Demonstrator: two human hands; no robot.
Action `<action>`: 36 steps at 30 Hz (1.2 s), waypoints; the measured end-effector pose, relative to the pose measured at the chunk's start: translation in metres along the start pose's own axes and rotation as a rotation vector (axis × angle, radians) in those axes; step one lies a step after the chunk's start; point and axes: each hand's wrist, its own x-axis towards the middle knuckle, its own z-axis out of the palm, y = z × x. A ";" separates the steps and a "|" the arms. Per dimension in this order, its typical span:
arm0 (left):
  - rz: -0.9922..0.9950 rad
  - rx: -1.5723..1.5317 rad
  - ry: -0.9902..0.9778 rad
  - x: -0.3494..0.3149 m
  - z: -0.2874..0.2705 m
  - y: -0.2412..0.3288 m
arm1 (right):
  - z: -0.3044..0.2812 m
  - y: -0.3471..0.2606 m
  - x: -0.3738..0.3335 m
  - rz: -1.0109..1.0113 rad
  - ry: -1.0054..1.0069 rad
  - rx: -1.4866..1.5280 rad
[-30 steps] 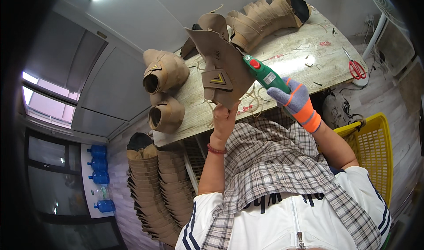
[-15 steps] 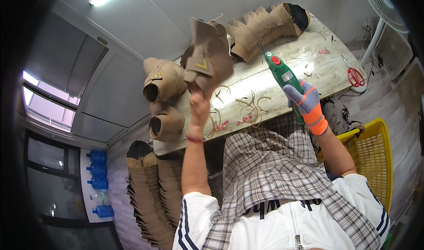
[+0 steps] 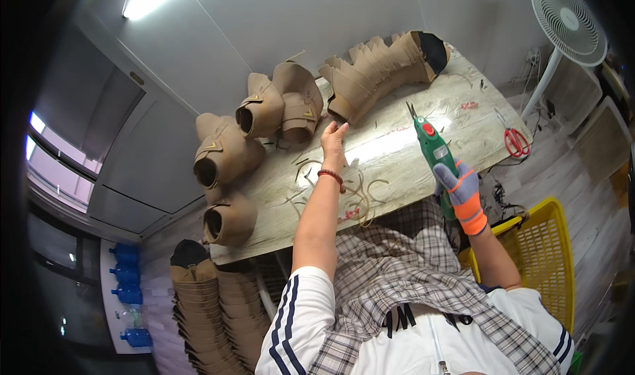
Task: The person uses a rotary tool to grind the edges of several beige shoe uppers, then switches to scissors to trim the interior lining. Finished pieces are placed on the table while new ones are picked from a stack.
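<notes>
Since the earlier frame the left hand has let go of the brown boot piece, which now stands on the tabletop at the hand's 11 o'clock, and has shifted across to the near end of the stack of boot pieces. The grip of this bare hand is spread, thumb and forefinger apart with nothing between them; whether the fingertips touch the stack cannot be told. The stack lies on the far part of the tabletop, at about 1 o'clock from the left hand, its long axis running from 8 toward 2 o'clock, the dark end farthest off. The left hand is clearly the nearer; from the gloved right hand the stack lies toward 11 o'clock. That right grip is wrapped round the green cutter, whose blades point to 11 o'clock, well apart from the stack. Red scissors lie at the right hand's 2 o'clock; thin trimmings lie at the left hand's 5 o'clock.
</notes>
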 end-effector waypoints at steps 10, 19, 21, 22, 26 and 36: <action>-0.049 -0.096 0.017 -0.019 0.057 -0.014 | -0.014 0.014 -0.001 -0.020 0.053 -0.097; 0.048 -0.312 -0.294 -0.163 0.001 0.110 | -0.001 0.033 -0.010 -0.084 0.051 -0.432; 0.073 -0.339 -0.268 -0.186 -0.008 0.125 | 0.012 0.016 -0.022 -0.045 0.004 -0.442; 0.080 -0.359 -0.240 -0.195 -0.011 0.131 | 0.016 0.015 -0.026 -0.083 -0.006 -0.462; 0.131 -0.351 -0.206 -0.214 -0.030 0.134 | 0.025 0.009 -0.038 -0.125 -0.108 -0.474; 0.268 -0.150 -0.183 -0.239 -0.024 0.133 | 0.033 0.001 -0.049 -0.230 -0.113 -0.405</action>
